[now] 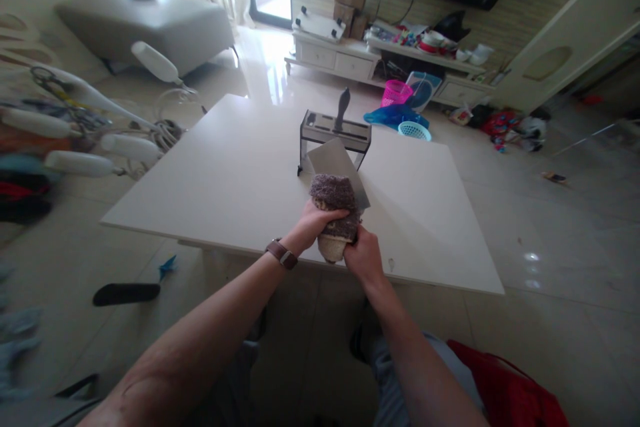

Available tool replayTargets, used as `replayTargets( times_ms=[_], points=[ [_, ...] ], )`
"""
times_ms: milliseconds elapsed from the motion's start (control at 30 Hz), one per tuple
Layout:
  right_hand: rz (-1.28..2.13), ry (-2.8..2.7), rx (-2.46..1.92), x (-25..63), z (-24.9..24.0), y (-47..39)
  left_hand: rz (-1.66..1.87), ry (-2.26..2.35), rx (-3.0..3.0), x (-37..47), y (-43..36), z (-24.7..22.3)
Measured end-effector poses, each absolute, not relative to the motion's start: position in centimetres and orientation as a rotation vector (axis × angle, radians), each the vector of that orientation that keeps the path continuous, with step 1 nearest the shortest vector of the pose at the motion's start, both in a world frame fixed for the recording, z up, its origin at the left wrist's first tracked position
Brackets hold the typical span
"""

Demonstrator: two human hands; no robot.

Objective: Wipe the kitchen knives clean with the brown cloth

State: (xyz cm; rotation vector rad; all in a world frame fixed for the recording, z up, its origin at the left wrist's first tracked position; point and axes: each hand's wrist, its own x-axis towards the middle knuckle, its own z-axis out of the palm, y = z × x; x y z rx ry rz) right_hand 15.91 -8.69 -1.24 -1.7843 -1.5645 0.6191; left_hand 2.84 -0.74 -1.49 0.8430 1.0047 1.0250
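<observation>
A knife block [337, 128] with a dark-handled tool standing in it is on the white table [240, 173]. In front of it, a wide, flat metal blade [334, 159] sticks out beyond a brown fuzzy cloth [331, 192]. My left hand [320, 220], with a brown watch on its wrist, grips the cloth with the thumb across it. Close by on the right, my right hand [364, 252] is closed at the cloth's lower right side, near its pale underside; whether it also holds the blade's handle is hidden.
White padded arms of a stand [83, 163] reach toward the table's left edge. Beyond the table are a blue bag [395, 117], a pink basket [397, 92] and a light blue basket [414, 131]. A red bag [510, 387] lies at the lower right.
</observation>
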Motion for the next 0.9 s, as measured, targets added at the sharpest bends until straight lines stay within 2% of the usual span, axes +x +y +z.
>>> replayTargets(
  times_ms=[333, 567, 767, 900],
  points=[
    [0.808, -1.386, -1.706, 16.1, -1.1, -8.8, 1.005, 0.998, 0.967, 2.2, 0.6, 0.1],
    [0.793, -1.388, -1.717, 16.8, -0.6, -8.7, 1.022, 0.996, 0.990, 1.2, 1.2, 0.6],
    [0.737, -1.403, -1.773, 17.2, -0.6, -9.1, 1.160, 0.897, 0.643, 0.1, 2.0, 0.2],
    [0.674, -1.521, -1.779, 16.8, -0.9, -9.2, 1.108, 0.827, 0.560, 1.0, 1.1, 0.3]
  ],
)
